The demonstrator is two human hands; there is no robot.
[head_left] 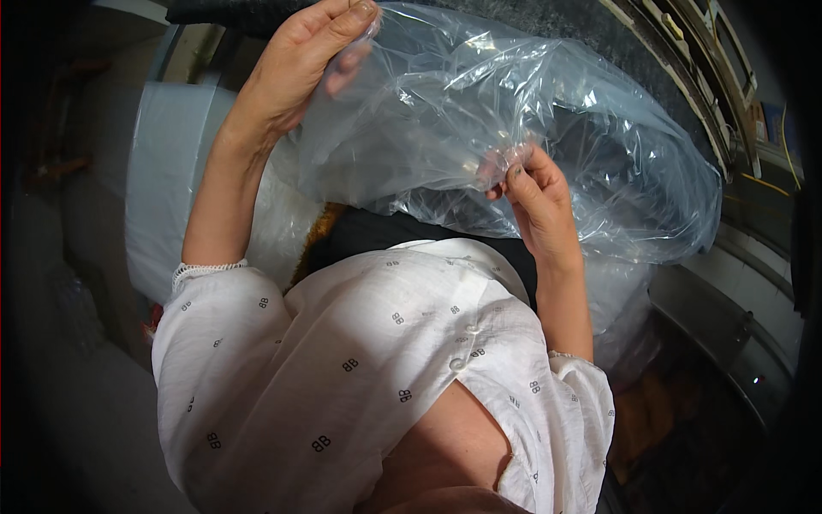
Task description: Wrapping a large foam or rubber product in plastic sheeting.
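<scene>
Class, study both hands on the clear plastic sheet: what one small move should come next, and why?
Perhaps ease the right hand gently away from the left hand, because both grip the clear plastic sheet and it looks wrinkled between them.

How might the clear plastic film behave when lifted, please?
The clear plastic film is probably floppy, as it wrinkles between left hand and right hand. It looks thin and see-through, so likely light. Its gloss suggests it may slip.
</scene>
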